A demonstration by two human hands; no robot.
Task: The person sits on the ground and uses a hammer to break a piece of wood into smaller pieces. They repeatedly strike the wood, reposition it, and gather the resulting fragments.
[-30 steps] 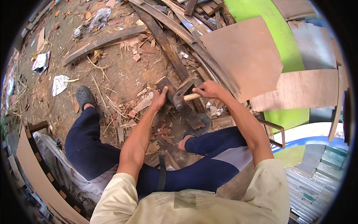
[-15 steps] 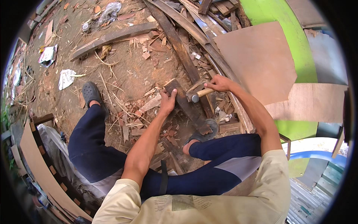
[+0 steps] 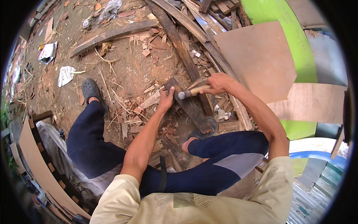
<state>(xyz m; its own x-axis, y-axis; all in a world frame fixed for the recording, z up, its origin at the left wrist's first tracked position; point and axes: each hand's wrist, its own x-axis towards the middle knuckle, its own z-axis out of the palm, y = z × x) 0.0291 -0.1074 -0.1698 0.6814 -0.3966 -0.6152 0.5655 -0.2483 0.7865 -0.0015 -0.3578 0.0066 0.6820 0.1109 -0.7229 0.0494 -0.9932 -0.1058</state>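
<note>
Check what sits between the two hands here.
Head view: the hammer head, held by the right hand, lies over the dark plank beside the left hand.

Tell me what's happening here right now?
A person sits on bare dirt strewn with wood scraps. The left hand presses on the near end of a dark wooden plank on the ground. The right hand grips a wooden-handled hammer, its metal head just above the plank beside the left hand. The right foot rests on the plank's other end.
</note>
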